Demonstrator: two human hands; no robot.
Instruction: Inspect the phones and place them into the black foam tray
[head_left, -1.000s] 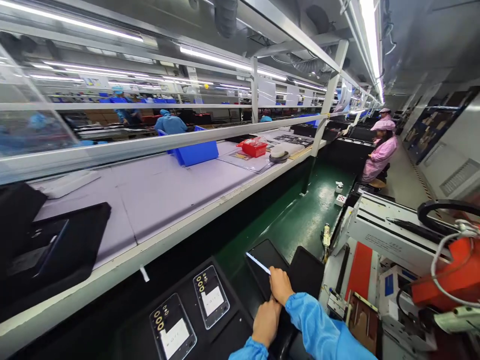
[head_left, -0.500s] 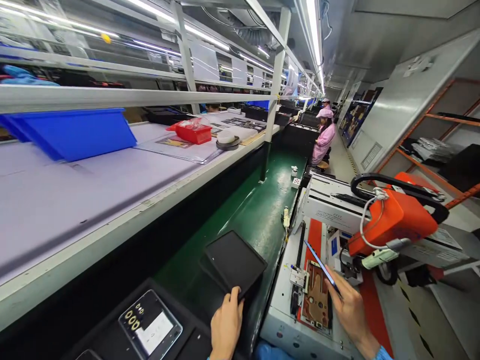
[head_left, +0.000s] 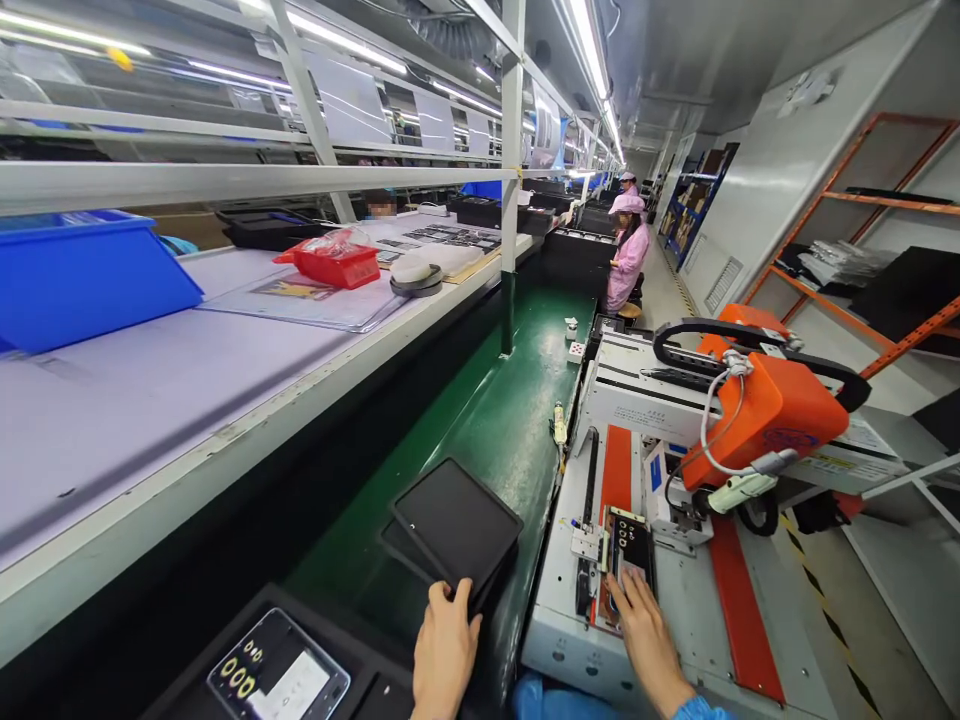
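My right hand [head_left: 645, 640] presses the phone [head_left: 630, 553] flat, long axis pointing away; my left hand [head_left: 444, 655] grips the tray [head_left: 457, 520].

Orange machine head [head_left: 765, 420] overhanging fixture [head_left: 628, 560]

One blue bin [head_left: 82, 275]; one red tray [head_left: 335, 265]; two pink-capped workers [head_left: 626, 250]; one orange machine head [head_left: 765, 415].
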